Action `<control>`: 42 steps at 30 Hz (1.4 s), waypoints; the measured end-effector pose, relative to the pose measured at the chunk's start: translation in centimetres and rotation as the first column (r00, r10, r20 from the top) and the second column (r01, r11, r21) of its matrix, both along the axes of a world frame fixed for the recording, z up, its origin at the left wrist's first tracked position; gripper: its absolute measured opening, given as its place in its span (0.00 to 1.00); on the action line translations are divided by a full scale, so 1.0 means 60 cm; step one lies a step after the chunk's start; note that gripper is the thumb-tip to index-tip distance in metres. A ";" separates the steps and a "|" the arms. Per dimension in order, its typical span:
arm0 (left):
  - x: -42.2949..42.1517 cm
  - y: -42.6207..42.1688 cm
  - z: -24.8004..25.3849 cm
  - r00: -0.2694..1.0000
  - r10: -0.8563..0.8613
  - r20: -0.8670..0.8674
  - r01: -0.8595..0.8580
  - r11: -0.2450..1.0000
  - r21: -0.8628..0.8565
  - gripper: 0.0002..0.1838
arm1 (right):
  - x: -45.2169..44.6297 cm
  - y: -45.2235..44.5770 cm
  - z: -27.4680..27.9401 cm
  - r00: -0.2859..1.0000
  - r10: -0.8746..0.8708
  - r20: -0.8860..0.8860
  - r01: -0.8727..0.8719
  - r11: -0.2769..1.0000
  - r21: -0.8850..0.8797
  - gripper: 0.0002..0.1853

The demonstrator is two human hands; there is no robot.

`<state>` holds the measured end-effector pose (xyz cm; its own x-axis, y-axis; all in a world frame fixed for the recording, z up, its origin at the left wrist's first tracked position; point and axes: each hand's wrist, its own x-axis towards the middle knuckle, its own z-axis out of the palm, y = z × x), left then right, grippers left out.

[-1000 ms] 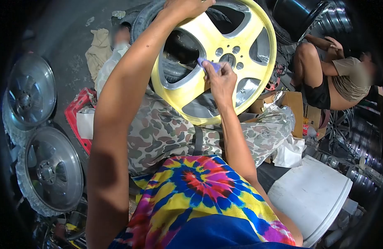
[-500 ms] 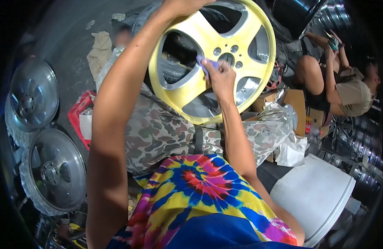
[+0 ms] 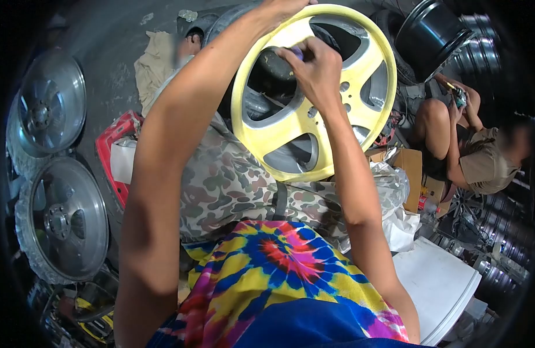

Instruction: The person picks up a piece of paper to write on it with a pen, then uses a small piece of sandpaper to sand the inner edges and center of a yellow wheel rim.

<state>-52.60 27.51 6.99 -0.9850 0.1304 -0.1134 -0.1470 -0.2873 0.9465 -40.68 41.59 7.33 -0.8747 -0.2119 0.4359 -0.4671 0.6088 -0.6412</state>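
Note:
A car wheel rim (image 3: 332, 133) with a yellow-coated face and grey metal on the inner edges of its openings leans upright in front of my knees. My left hand (image 3: 283, 8) holds its top edge, and the view's upper border cuts off part of the fingers. Pinched in my right hand (image 3: 318, 68) is a folded piece of purple sandpaper (image 3: 299, 53), mostly hidden by the fingers. That hand is at the upper-left spoke, beside a window opening.
Two bare metal wheels (image 3: 61, 223) stand at the left, near a red case (image 3: 114, 151). A tan cloth (image 3: 155, 66) lies behind. At the right are a black barrel rim (image 3: 434, 36), a cardboard box (image 3: 408, 171), a white panel (image 3: 436, 284) and a seated person (image 3: 476, 145).
My right hand has moved up from beside the hub to the upper-left spoke with the sandpaper. My left hand stays at the top edge. The whole view has shifted slightly.

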 end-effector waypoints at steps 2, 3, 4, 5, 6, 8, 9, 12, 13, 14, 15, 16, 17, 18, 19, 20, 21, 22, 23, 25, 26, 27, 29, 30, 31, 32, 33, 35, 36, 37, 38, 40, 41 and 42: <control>0.004 -0.001 0.006 1.000 -0.001 -0.002 0.001 1.000 -0.013 0.27 | -0.019 -0.018 0.018 0.996 0.089 -0.025 -0.084 0.987 0.136 0.16; 0.005 -0.002 0.008 0.999 -0.011 0.033 0.011 1.000 0.007 0.28 | -0.021 -0.015 0.028 0.993 0.093 0.069 -0.101 0.987 0.129 0.17; 0.001 -0.002 0.002 0.998 -0.019 0.066 0.017 0.999 0.032 0.29 | -0.020 -0.002 0.032 0.993 0.096 0.072 -0.105 0.986 0.133 0.17; -0.008 -0.001 -0.005 1.000 -0.022 0.019 0.023 0.999 -0.046 0.30 | -0.022 0.013 0.038 0.976 0.079 0.204 -0.105 0.988 0.116 0.17; -0.008 0.001 -0.006 1.000 0.018 0.015 -0.016 0.993 -0.113 0.30 | -0.027 0.020 0.044 0.940 0.069 0.334 -0.108 0.989 0.100 0.18; -0.017 0.005 -0.011 0.999 -0.039 0.016 0.040 0.997 -0.067 0.31 | -0.036 0.019 0.041 0.933 0.149 0.329 -0.159 0.987 0.006 0.19; -0.022 0.006 -0.014 0.998 -0.047 0.031 0.049 0.998 -0.048 0.32 | -0.043 0.004 0.053 0.962 0.161 0.222 -0.200 0.966 0.165 0.19; 0.000 0.002 0.015 0.997 -0.027 0.073 0.031 0.998 -0.056 0.33 | -0.058 -0.019 0.058 0.968 0.226 0.114 -0.250 0.924 0.290 0.21; -0.008 0.003 0.003 0.995 -0.030 0.100 0.031 0.999 -0.011 0.33 | -0.054 -0.017 0.067 0.966 0.168 0.196 -0.225 0.920 0.320 0.21; -0.016 0.003 -0.009 0.991 -0.029 0.129 0.025 0.999 0.038 0.34 | -0.054 -0.012 0.074 0.954 0.109 0.278 -0.208 0.911 0.356 0.21; -0.019 0.002 -0.009 0.993 -0.020 0.120 0.022 1.000 -0.020 0.34 | -0.065 0.009 0.061 0.942 0.152 0.300 -0.244 0.922 0.300 0.21; -0.020 0.006 -0.014 0.997 -0.008 0.079 0.010 1.000 -0.020 0.33 | -0.065 0.011 0.059 0.890 0.184 0.417 -0.264 0.954 0.141 0.20; -0.019 0.005 -0.019 0.998 -0.027 0.050 0.028 0.999 -0.020 0.33 | -0.065 0.013 0.055 0.920 0.154 0.362 -0.245 0.944 0.223 0.18; -0.030 0.007 -0.024 0.998 -0.054 0.010 0.054 0.998 -0.027 0.33 | -0.061 0.001 0.068 0.949 0.123 0.291 -0.213 0.930 0.299 0.17; -0.030 0.010 -0.019 0.998 -0.063 0.006 0.063 0.998 -0.029 0.33 | -0.062 -0.011 0.066 0.953 0.173 0.249 -0.245 0.924 0.292 0.17; -0.028 0.013 -0.016 0.998 -0.051 0.031 0.052 0.998 -0.035 0.33 | -0.064 -0.018 0.062 0.953 0.219 0.210 -0.275 0.917 0.288 0.17; -0.032 0.010 -0.018 0.998 -0.031 0.054 0.034 0.998 -0.045 0.33 | -0.067 -0.016 0.056 0.950 0.274 0.149 -0.306 0.909 0.284 0.19; -0.030 0.010 -0.023 0.996 -0.011 0.084 0.016 0.999 -0.052 0.33 | -0.059 -0.007 0.047 0.951 0.269 0.154 -0.303 0.910 0.283 0.19; -0.031 0.010 -0.028 0.996 -0.038 0.075 0.041 0.998 -0.040 0.33 | -0.044 0.008 0.040 0.973 0.214 0.090 -0.232 0.926 0.297 0.19; -0.036 0.011 -0.028 0.999 -0.018 0.038 0.020 0.998 -0.054 0.32 | -0.003 0.042 0.015 0.994 0.109 0.023 -0.112 0.960 0.258 0.20; -0.029 0.009 -0.022 0.999 -0.003 0.039 0.005 0.999 -0.046 0.32 | 0.037 0.059 -0.004 0.998 -0.015 0.061 -0.005 0.951 0.309 0.19; -0.019 0.008 -0.017 1.000 -0.012 0.019 0.013 0.996 -0.086 0.32 | 0.072 0.080 -0.044 0.988 -0.119 0.100 0.082 0.945 0.317 0.21; -0.025 0.015 -0.020 1.000 -0.025 0.009 0.025 0.996 -0.083 0.30 | 0.132 0.074 -0.100 0.915 -0.332 0.229 0.330 0.943 0.051 0.24; -0.027 0.012 -0.023 1.000 -0.016 0.012 0.017 0.996 -0.086 0.30 | 0.143 0.052 -0.117 0.875 -0.253 0.414 0.388 0.877 -0.285 0.24; -0.023 0.014 -0.028 0.999 -0.032 0.002 0.032 0.998 -0.054 0.30 | 0.155 0.044 -0.124 0.860 -0.311 0.406 0.420 0.881 -0.215 0.24; -0.024 0.017 -0.029 0.998 -0.054 -0.016 0.054 0.998 -0.026 0.30 | 0.159 0.041 -0.126 0.844 -0.371 0.387 0.455 0.877 -0.152 0.23; -0.028 0.017 -0.025 0.999 -0.035 -0.003 0.034 0.998 -0.056 0.30 | 0.142 0.040 -0.112 0.845 -0.374 0.382 0.459 0.874 -0.160 0.23; -0.023 0.015 -0.011 0.999 -0.025 -0.029 0.022 0.994 -0.109 0.31 | 0.097 0.046 -0.091 0.937 -0.231 -0.262 0.280 0.945 0.170 0.21; -0.016 0.012 -0.017 0.999 -0.010 -0.041 0.004 0.988 -0.153 0.31 | 0.093 0.037 -0.090 0.943 -0.188 -0.274 0.253 0.940 0.229 0.19; -0.016 0.010 -0.013 0.999 -0.028 -0.025 0.023 0.988 -0.155 0.32 | 0.110 0.030 -0.090 0.941 -0.299 -0.161 0.326 0.927 0.187 0.19; -0.018 0.010 -0.010 0.999 -0.018 -0.031 0.013 0.987 -0.157 0.32 | 0.132 0.022 -0.093 0.917 -0.397 -0.044 0.399 0.905 0.146 0.19; -0.020 0.020 -0.015 0.999 0.011 -0.050 -0.019 0.987 -0.158 0.32 | 0.170 0.031 -0.111 0.818 -0.405 0.409 0.466 0.883 -0.057 0.21; -0.022 0.021 -0.013 0.998 0.019 -0.058 -0.032 0.976 -0.218 0.32 | 0.164 0.039 -0.112 0.822 -0.373 0.431 0.446 0.892 -0.079 0.20; -0.021 0.021 -0.008 0.998 0.009 -0.057 -0.021 0.975 -0.221 0.32 | 0.157 0.045 -0.108 0.820 -0.347 0.455 0.435 0.895 -0.101 0.20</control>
